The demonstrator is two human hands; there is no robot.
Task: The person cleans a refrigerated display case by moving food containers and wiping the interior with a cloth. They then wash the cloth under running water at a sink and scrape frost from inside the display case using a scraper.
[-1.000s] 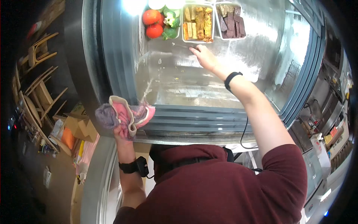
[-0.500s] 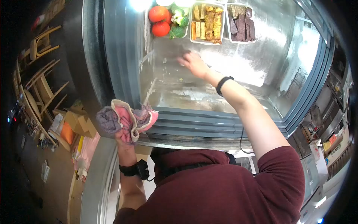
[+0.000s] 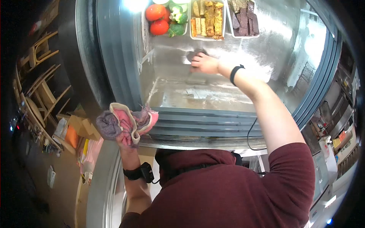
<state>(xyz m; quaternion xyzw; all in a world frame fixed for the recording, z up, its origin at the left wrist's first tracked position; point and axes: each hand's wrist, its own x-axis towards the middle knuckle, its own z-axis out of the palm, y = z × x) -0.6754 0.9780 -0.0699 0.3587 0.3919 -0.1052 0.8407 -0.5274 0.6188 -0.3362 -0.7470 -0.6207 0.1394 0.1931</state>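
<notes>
My left hand (image 3: 124,141) is closed around a bunched pink and purple cloth (image 3: 128,125) with a cream edging. The cloth is at the front left corner of the metal-lined case, over the grey frame. Inside the case, my right hand (image 3: 206,64) is low over the shiny metal floor (image 3: 182,93), its fingers curled downward. Whether anything small is between those fingers I cannot make out. A dark patch, perhaps a reflection, shows just beyond them. Whitish smears and specks mark the metal near the hand.
Along the far side stand a tub of tomatoes (image 3: 159,27) and broccoli (image 3: 176,29), a tub of yellow-brown strips (image 3: 209,19) and a tub of dark slabs (image 3: 243,22). Grey rails (image 3: 197,123) frame the case. Wooden chairs (image 3: 42,91) and a cardboard box (image 3: 81,127) are at left.
My right hand has moved a little to the right across the metal floor. The view has shifted slightly. My left hand keeps hold of the cloth.
</notes>
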